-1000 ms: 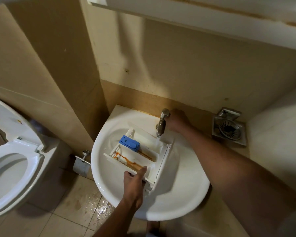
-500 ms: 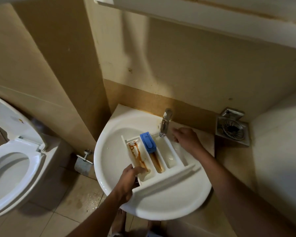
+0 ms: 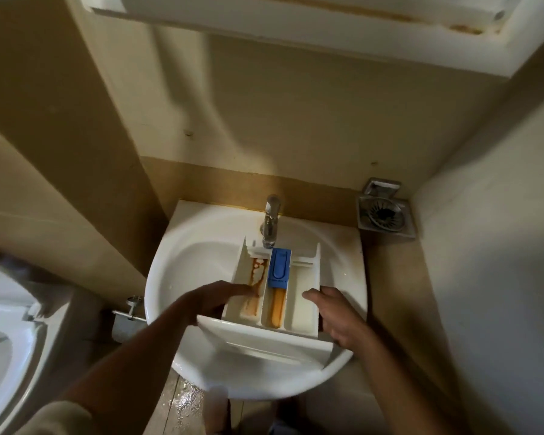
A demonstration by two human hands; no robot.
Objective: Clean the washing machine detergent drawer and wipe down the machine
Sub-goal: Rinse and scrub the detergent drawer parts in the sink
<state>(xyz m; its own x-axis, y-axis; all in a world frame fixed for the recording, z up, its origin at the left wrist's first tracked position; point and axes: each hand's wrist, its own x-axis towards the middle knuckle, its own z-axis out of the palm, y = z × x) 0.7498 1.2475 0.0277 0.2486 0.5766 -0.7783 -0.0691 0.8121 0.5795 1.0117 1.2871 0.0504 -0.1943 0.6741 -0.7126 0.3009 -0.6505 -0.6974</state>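
Observation:
A white detergent drawer (image 3: 302, 312) lies in the white sink (image 3: 186, 265), its front panel toward me and its back end under the tap (image 3: 271, 221). Brown residue streaks its left compartment, and a blue insert (image 3: 280, 267) sits over the orange-stained middle compartment. My left hand (image 3: 215, 299) grips the drawer's left wall, fingers reaching into the stained compartment. On the drawer's right wall my right hand (image 3: 336, 315) holds on, thumb over the rim.
A toilet with its seat down (image 3: 0, 356) stands at the left. A metal soap holder (image 3: 385, 211) hangs on the wall right of the sink. A white cabinet (image 3: 296, 23) overhangs above. The floor below the sink is wet (image 3: 186, 400).
The drawer has swung round so its front panel faces me and its back lies under the tap. My right hand left the tap side and took the drawer's right wall.

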